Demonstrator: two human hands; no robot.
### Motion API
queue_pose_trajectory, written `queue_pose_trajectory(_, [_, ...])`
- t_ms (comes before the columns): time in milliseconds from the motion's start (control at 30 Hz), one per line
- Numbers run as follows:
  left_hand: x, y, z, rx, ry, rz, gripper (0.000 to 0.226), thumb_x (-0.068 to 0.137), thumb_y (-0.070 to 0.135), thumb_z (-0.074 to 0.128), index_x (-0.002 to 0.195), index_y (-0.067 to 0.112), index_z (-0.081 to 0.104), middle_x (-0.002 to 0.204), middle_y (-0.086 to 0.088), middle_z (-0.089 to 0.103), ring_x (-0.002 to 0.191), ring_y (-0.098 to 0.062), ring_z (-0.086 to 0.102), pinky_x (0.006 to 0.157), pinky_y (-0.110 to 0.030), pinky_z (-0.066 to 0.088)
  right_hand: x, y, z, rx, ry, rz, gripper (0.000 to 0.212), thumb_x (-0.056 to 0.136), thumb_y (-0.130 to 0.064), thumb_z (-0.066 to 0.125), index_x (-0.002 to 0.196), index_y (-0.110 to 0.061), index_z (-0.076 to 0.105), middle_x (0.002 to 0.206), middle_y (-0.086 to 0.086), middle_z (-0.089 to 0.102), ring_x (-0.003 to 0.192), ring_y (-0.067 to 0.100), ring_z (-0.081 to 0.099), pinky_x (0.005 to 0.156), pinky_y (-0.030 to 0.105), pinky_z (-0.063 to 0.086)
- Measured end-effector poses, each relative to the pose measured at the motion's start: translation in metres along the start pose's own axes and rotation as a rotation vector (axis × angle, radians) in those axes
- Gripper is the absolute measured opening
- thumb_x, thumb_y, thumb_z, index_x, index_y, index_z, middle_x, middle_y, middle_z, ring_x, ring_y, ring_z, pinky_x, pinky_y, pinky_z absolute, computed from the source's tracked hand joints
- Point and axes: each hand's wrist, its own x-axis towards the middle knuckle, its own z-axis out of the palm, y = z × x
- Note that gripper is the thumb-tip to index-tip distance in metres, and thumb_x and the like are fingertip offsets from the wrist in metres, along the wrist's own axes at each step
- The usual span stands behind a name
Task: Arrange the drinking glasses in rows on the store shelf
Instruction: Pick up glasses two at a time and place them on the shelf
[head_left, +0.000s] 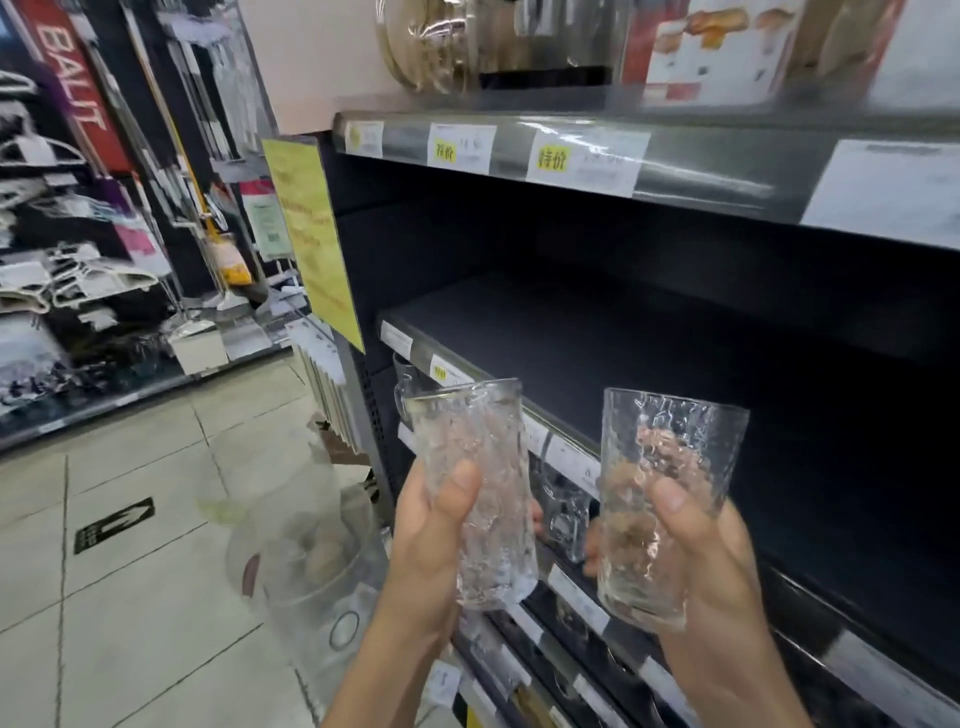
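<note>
The left hand (426, 545) gripped a textured glass (467, 431) at six o'clock. The right hand (711, 561) gripped a second glass (670, 441) at five o'clock, both before the dark shelf (597, 332). Between them stood perhaps mugs (563, 519).

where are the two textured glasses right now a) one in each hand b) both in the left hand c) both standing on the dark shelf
a: the left hand grips one glass and the right hand grips the other glass, both short of the dark shelf.
</note>
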Motion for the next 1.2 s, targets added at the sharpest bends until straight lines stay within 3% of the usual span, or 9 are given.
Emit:
queue_pose_trajectory(167, [0.088,0.009,-0.006,0.016,-0.055,-0.018,0.109,0.061,0.073,0.078,0.140,0.005,0.048,0.136,-0.038,0.047,0.127,-0.061,0.042,0.103,-0.077,0.030,0.070,0.009,0.025,-0.099,0.032,-0.041,0.086,0.048,-0.077,0.079,0.124,-0.043,0.058,0.129,0.003,0.064,0.120,0.033,0.061,0.098,0.065,0.045])
queue_pose_trajectory(233, [0.118,0.013,-0.007,0.001,-0.084,-0.017,0.108,0.061,0.072,0.078,0.139,0.004,0.049,0.133,-0.038,0.049,0.125,-0.061,0.044,0.103,-0.076,0.032,0.095,0.008,0.033,-0.159,0.056,-0.074,0.089,0.046,-0.078,0.077,0.126,-0.045,0.055,0.128,-0.006,0.065,0.119,0.021,0.063,0.099,0.058,0.047])
queue_pose_trajectory(367, [0.166,0.017,-0.009,0.014,-0.095,-0.022,0.098,0.066,0.073,0.074,0.135,0.007,0.054,0.130,-0.034,0.056,0.122,-0.056,0.050,0.104,-0.074,0.034,0.133,0.011,0.051,-0.233,0.127,-0.105,0.068,0.057,-0.073,0.074,0.115,-0.041,0.062,0.108,0.003,0.072,0.097,0.028,0.071,0.088,0.058,0.055])
queue_pose_trajectory(567, [0.229,0.016,-0.014,0.069,-0.216,-0.077,0.095,0.068,0.079,0.065,0.138,0.018,0.053,0.128,-0.013,0.066,0.116,-0.035,0.064,0.098,-0.057,0.049,0.164,0.022,0.069,-0.271,0.288,-0.137,0.052,0.069,-0.055,0.075,0.114,-0.034,0.059,0.098,0.010,0.073,0.085,0.024,0.072,0.066,0.027,0.056])
queue_pose_trajectory(700, [0.267,0.014,-0.011,0.060,-0.380,-0.096,0.072,0.067,0.058,0.076,0.125,0.020,0.060,0.120,-0.009,0.070,0.112,-0.033,0.066,0.096,-0.054,0.050,0.178,0.030,0.082,-0.317,0.430,-0.175,0.054,0.066,-0.048,0.074,0.115,-0.041,0.053,0.098,-0.030,0.069,0.094,-0.011,0.065,0.072,0.008,0.050])
queue_pose_trajectory(833, [0.305,0.021,-0.005,0.198,-0.613,-0.061,0.051,0.072,0.044,0.076,0.116,0.022,0.064,0.107,0.003,0.074,0.101,-0.018,0.070,0.092,-0.043,0.052,0.197,0.037,0.095,-0.400,0.580,-0.144,0.071,0.060,-0.054,0.079,0.124,-0.042,0.051,0.116,-0.014,0.067,0.106,0.001,0.064,0.086,0.025,0.051])
queue_pose_trajectory(1000, [0.350,0.019,0.002,0.324,-0.773,0.012,0.042,0.085,0.028,0.076,0.122,0.021,0.057,0.109,0.008,0.070,0.092,0.004,0.067,0.079,-0.018,0.051,0.226,0.044,0.113,-0.455,0.660,-0.191,0.066,0.071,-0.017,0.087,0.125,-0.025,0.049,0.115,-0.008,0.067,0.102,0.003,0.066,0.088,0.026,0.054])
queue_pose_trajectory(1133, [0.383,0.013,0.007,0.364,-0.876,0.031,0.064,0.071,0.032,0.086,0.124,0.011,0.057,0.113,0.000,0.071,0.102,-0.007,0.069,0.084,-0.022,0.054,0.254,0.054,0.120,-0.504,0.722,-0.225,0.070,0.070,-0.011,0.088,0.126,-0.019,0.048,0.112,-0.007,0.067,0.101,0.003,0.066,0.088,0.025,0.055])
queue_pose_trajectory(1200, [0.395,0.011,0.008,0.385,-0.908,0.059,0.049,0.075,0.023,0.085,0.116,0.011,0.062,0.105,0.006,0.073,0.099,-0.006,0.069,0.083,-0.023,0.053,0.267,0.058,0.121,-0.524,0.734,-0.229,0.072,0.070,-0.010,0.088,0.128,-0.016,0.046,0.113,-0.007,0.065,0.102,0.003,0.065,0.088,0.023,0.053])
